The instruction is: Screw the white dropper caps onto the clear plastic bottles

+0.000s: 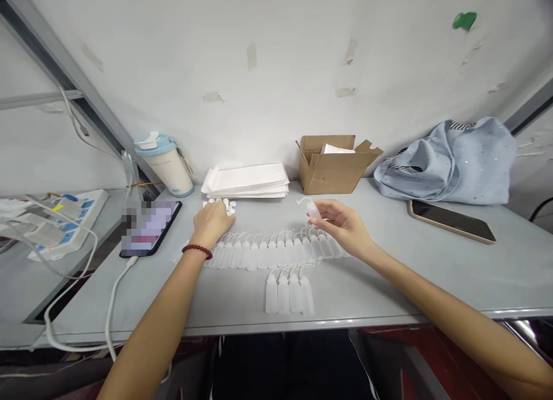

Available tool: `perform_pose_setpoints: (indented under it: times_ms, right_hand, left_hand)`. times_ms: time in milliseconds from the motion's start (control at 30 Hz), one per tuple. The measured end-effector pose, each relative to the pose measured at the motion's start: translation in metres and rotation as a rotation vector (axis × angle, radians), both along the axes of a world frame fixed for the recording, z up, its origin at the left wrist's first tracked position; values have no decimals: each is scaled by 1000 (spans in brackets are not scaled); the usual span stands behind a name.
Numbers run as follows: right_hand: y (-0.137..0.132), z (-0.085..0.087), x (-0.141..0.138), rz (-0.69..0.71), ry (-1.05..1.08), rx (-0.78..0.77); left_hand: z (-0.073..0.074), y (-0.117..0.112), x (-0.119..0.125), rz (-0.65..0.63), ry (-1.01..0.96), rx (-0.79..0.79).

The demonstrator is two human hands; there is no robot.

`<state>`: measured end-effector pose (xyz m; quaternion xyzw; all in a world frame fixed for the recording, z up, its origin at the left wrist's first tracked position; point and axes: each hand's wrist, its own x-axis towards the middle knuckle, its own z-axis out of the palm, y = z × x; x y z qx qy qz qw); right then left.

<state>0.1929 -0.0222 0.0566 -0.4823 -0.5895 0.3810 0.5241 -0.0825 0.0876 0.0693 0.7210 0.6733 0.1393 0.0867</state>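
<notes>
My right hand (341, 222) pinches a small translucent plastic bottle (311, 208) with a thin curved tip, held just above the grey table (389, 273). My left hand (211, 222), with a red bead bracelet on its wrist, is curled knuckles-up over a small pile of white caps (225, 204); what its fingers hold is hidden. Between the hands lies a long row of the same bottles (276, 249), laid side by side. A shorter row of bottles (288, 290) lies nearer to me.
A stack of white pouches (248, 181) and an open cardboard box (332, 163) stand at the back. A lidded cup (166, 162), a charging phone (149, 227) and a power strip (64, 221) are on the left. A blue cloth bag (449, 161) and another phone (451, 220) are on the right.
</notes>
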Motion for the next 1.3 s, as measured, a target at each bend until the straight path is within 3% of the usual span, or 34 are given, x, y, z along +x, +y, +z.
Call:
perform_pose_setpoints:
  times_ms: [233, 433, 633, 833, 1300]
  right_hand:
    - [-2, 1, -2, 22, -50, -15]
    - [-7, 8, -6, 50, -268, 56]
    - [-16, 16, -7, 102, -444, 172]
    - [-19, 17, -6, 152, -459, 222]
    - [-23, 15, -2, 282, -596, 343]
  left_hand:
    - [6, -24, 36, -313, -356, 24]
    - [7, -57, 60, -566, -742, -212]
    - [12, -68, 62, -620, -878, -247]
    - [11, -70, 64, -627, -780, -200]
    - [7, -77, 67, -582, -917, -539]
